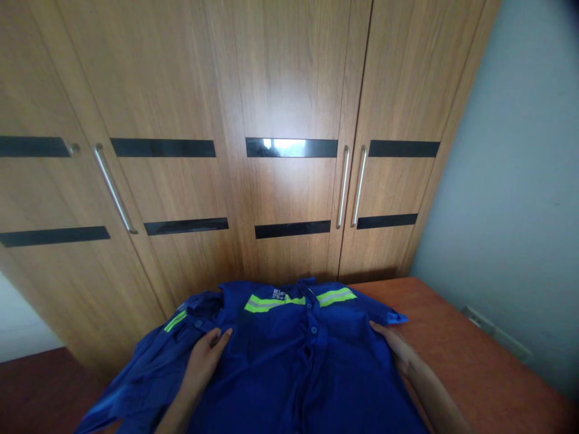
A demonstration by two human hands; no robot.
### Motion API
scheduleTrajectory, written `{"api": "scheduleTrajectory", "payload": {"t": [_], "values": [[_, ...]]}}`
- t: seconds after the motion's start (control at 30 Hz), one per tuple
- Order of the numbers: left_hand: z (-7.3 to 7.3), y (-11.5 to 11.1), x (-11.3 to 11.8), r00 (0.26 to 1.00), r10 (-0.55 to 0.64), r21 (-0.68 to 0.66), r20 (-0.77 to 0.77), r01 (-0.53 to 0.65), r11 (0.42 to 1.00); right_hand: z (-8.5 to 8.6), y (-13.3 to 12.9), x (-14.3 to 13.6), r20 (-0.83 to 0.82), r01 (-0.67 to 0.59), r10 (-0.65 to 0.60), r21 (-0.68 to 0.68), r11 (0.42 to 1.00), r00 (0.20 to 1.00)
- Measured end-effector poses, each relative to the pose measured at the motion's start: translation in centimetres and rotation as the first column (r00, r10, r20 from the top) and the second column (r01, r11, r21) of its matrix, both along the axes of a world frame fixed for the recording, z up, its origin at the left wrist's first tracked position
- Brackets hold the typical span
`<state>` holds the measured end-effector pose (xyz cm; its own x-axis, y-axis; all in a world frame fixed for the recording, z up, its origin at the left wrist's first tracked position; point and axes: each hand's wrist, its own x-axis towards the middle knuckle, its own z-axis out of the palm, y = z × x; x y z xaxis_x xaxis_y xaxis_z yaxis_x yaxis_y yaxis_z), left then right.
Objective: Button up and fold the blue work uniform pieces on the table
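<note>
A blue work jacket (271,367) with yellow-green and silver reflective strips lies front up on the table, its collar end toward the wardrobe. Dark buttons run down its middle, and white lettering sits above the left strip. My left hand (208,355) pinches the cloth at the jacket's left side, beside a sleeve (149,367) that trails to the lower left. At the opposite edge, my right hand (398,346) grips the side of the jacket; its fingers are partly hidden by the cloth. The other sleeve end is folded near the right hand.
The reddish-brown table (470,367) extends to the right, against a pale wall (511,181). Behind it stands a tall wooden wardrobe (289,96) with dark strips and metal handles (344,187). A white socket strip (497,334) is low on the right wall.
</note>
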<state>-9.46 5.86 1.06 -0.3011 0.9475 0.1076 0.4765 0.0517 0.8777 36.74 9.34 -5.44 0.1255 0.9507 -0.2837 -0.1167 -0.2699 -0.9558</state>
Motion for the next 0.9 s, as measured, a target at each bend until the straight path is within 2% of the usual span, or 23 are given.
{"api": "scheduleTrajectory", "payload": {"t": [0.07, 0.13, 0.2, 0.27, 0.33, 0.4, 0.47, 0.53, 0.57, 0.63, 0.7, 0.73, 0.8, 0.83, 0.9], "values": [[1.4, -0.6, -0.1, 0.993, -0.009, -0.003, 0.116, 0.009, 1.0, 0.6, 0.0, 0.4, -0.051, 0.001, -0.001, 0.011, 1.0, 0.999], [2.8, -1.5, -1.0, 0.965, -0.015, -0.014, 0.261, 0.02, 1.0, 1.3, 0.3, 1.5, 0.021, 0.014, -0.015, 0.055, 0.998, 1.0], [3.8, -2.3, -2.4, 0.953, 0.029, -0.01, 0.303, -0.027, 1.0, 1.9, 0.7, 2.8, 0.197, 0.027, -0.049, 0.114, 0.993, 0.979], [3.6, -2.8, -3.9, 0.981, 0.113, 0.01, 0.16, -0.116, 0.993, 2.1, 1.2, 4.1, 0.473, 0.03, -0.103, 0.158, 0.987, 0.875], [2.5, -3.3, -5.0, 0.977, 0.16, -0.01, -0.141, -0.163, 0.987, 1.9, 1.5, 4.8, 0.691, 0.031, -0.136, 0.163, 0.986, 0.71], [1.2, -3.7, -5.3, 0.894, 0.081, -0.109, -0.44, -0.143, 0.984, 1.3, 1.5, 5.1, 0.788, 0.032, -0.118, 0.123, 0.992, 0.604], [0.5, -4.3, -4.9, 0.797, -0.05, -0.255, -0.602, -0.133, 0.958, 1.1, 1.3, 4.9, 0.858, 0.034, -0.085, 0.079, 0.996, 0.507], [1.0, -4.8, -4.1, 0.726, -0.092, -0.307, -0.682, -0.17, 0.936, 1.4, 1.2, 4.4, 0.905, 0.044, -0.08, 0.068, 0.997, 0.417], [1.6, -5.0, -3.6, 0.689, -0.063, -0.267, -0.722, -0.193, 0.944, 1.8, 1.2, 4.0, 0.921, 0.049, -0.092, 0.079, 0.996, 0.379], [3.0, -5.2, -2.6, 0.605, 0.054, -0.078, -0.794, -0.189, 0.979, 2.9, 1.3, 2.8, 0.94, 0.007, -0.14, 0.145, 0.989, 0.31], [4.0, -5.3, -0.9, 0.567, 0.138, 0.101, -0.812, -0.095, 0.99, 3.9, 1.6, 0.7, 0.944, -0.135, -0.175, 0.219, 0.966, 0.278], [4.1, -5.3, 0.2, 0.578, 0.13, 0.139, -0.806, -0.028, 0.99, 4.2, 1.7, -0.7, 0.944, -0.233, -0.177, 0.245, 0.941, 0.277], [3.5, -5.3, 2.9, 0.631, 0.01, 0.117, -0.776, 0.128, 0.985, 4.2, 1.9, -4.1, 0.944, -0.386, -0.123, 0.241, 0.891, 0.305], [2.8, -5.3, 4.5, 0.64, -0.091, 0.07, -0.763, 0.222, 0.973, 3.9, 1.9, -5.9, 0.943, -0.445, -0.086, 0.23, 0.865, 0.32], [0.8, -5.5, 7.2, 0.61, -0.278, -0.022, -0.742, 0.393, 0.919, 3.0, 1.7, -9.6, 0.935, -0.551, -0.006, 0.214, 0.806, 0.354]]}}
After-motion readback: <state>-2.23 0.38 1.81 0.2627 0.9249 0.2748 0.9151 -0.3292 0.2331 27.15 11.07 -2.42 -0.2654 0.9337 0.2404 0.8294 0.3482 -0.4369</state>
